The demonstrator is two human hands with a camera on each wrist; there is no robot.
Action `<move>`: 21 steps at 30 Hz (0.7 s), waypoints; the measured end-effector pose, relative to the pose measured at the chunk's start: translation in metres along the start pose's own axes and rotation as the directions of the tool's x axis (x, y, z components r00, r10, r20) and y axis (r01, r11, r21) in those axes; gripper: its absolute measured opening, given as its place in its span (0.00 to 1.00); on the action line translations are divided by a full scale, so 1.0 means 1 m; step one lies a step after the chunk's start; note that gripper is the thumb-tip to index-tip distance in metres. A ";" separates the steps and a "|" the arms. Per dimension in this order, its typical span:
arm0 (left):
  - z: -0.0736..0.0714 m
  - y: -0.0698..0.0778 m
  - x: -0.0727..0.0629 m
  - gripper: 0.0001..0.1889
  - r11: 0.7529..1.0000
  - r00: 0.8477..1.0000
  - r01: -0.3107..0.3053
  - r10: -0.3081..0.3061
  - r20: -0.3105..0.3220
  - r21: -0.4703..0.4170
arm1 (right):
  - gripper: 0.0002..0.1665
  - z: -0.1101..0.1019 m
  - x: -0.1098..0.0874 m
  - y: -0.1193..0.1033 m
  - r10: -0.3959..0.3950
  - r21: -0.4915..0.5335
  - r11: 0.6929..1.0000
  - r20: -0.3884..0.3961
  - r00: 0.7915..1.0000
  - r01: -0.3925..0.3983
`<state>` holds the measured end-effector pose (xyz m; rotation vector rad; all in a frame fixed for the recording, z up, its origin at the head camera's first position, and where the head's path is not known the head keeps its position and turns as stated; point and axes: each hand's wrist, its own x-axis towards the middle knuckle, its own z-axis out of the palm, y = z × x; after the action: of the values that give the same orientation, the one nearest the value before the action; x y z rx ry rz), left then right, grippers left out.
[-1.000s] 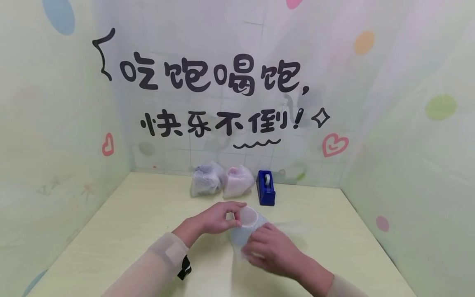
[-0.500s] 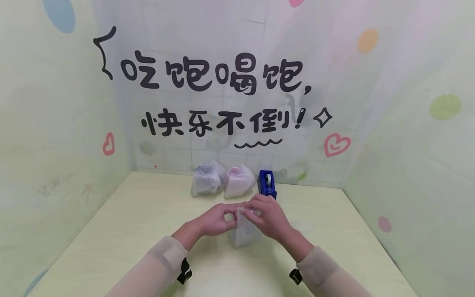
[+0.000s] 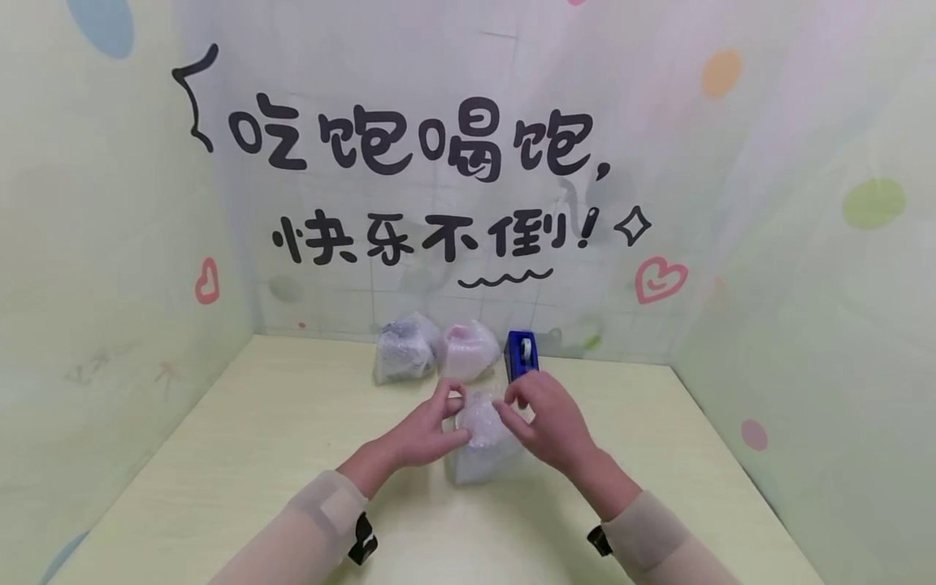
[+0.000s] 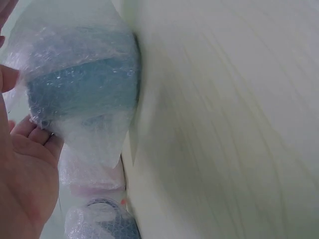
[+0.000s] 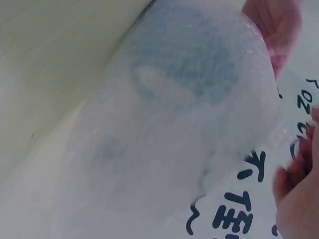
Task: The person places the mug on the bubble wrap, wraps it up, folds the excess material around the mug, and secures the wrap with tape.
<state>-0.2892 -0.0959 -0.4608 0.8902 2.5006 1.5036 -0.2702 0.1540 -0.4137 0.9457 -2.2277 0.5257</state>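
Note:
A blue mug (image 5: 184, 55) stands wrapped in bubble wrap (image 3: 478, 467) on the table, its handle showing faintly through the film in the right wrist view. Film is folded over the mug's top in the head view. My left hand (image 3: 417, 435) holds the wrapped mug at its left side, thumb toward me and fingers round the far side. In the left wrist view, fingertips (image 4: 25, 127) press the film at the mug's edge. My right hand (image 3: 552, 418) hovers at the right of the wrapped top, fingers loosely bent, with nothing seen between them.
Behind the hands, two bubble-wrapped bundles, one dark (image 3: 405, 353) and one pink (image 3: 470, 351), stand side by side. A blue tape dispenser (image 3: 522, 353) is to their right, partly behind my right hand. Printed curtain walls (image 3: 804, 284) enclose the table (image 3: 241, 455) on three sides.
My right hand has brought the loose film up and over the mug's open top, then drawn back slightly to the right. My left hand has stayed at the mug's left side.

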 end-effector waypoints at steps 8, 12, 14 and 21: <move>-0.001 0.001 -0.004 0.16 0.974 0.993 -0.115 0.111 0.031 0.197 | 0.35 -0.005 -0.038 0.016 -0.113 -0.033 0.990 0.387 0.915 0.137; -0.003 -0.002 -0.007 0.13 0.908 0.987 -0.162 0.146 0.073 0.387 | 0.35 0.002 -0.036 0.018 -0.117 -0.008 0.991 0.423 0.899 0.133; -0.003 -0.003 -0.007 0.14 0.872 0.981 -0.193 0.175 0.081 0.451 | 0.31 0.006 -0.032 0.017 -0.106 0.007 0.993 0.456 0.884 0.116; 0.002 -0.001 -0.004 0.17 0.832 0.974 -0.225 0.209 0.090 0.507 | 0.20 0.013 -0.014 0.015 -0.073 0.050 0.997 0.548 0.833 0.055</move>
<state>-0.2860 -0.0968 -0.4639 1.2948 2.9138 0.8378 -0.2791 0.1630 -0.4349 1.3141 -2.6857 0.2747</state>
